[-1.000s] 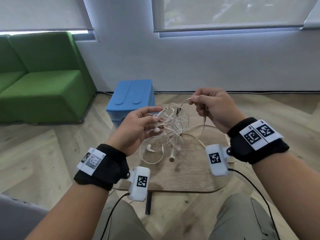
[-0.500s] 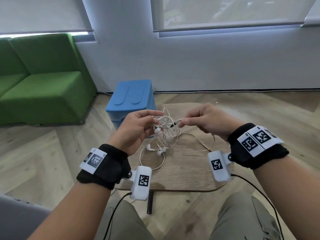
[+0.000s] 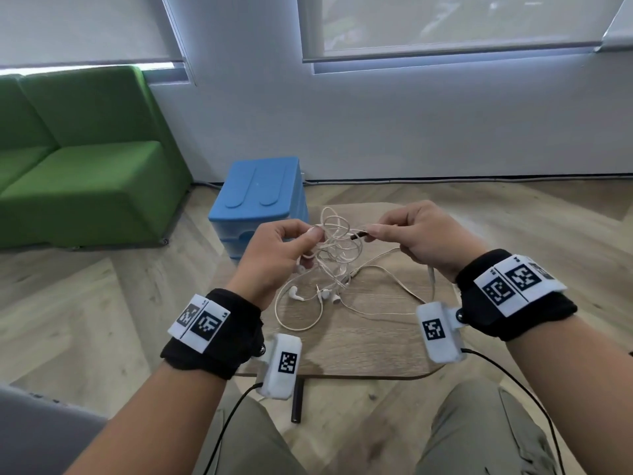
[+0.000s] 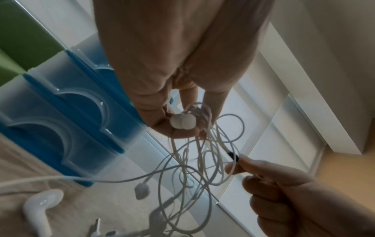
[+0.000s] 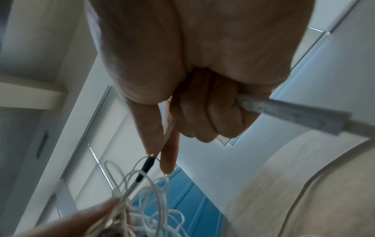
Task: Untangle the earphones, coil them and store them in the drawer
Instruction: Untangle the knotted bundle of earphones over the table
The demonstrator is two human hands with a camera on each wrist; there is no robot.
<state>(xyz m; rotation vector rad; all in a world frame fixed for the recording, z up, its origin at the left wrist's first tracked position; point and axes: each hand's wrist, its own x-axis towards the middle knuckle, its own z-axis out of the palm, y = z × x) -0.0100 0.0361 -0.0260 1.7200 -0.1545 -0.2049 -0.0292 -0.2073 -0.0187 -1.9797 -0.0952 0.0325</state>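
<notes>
No writing is readable. The tangled earphones (image 3: 337, 258) are pinched by both hands (image 3: 274, 258) (image 3: 423, 240) above the desk (image 3: 359, 341); the black plug (image 3: 359, 235) is pointed leftward.

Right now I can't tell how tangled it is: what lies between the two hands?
In the head view, a knot of white earphone cable loops spans from left hand to right hand, which pinches a black sleeve.

The white earphones (image 3: 337, 258) are a tangled knot of thin cable loops, its upper part lifted above the table (image 3: 359, 341), the rest trailing onto it. Several white earbuds (image 3: 295, 293) lie on the wood, and one long loop spreads toward the near edge. The blue drawer unit (image 3: 260, 204) stands behind the table, its drawers closed.
</notes>
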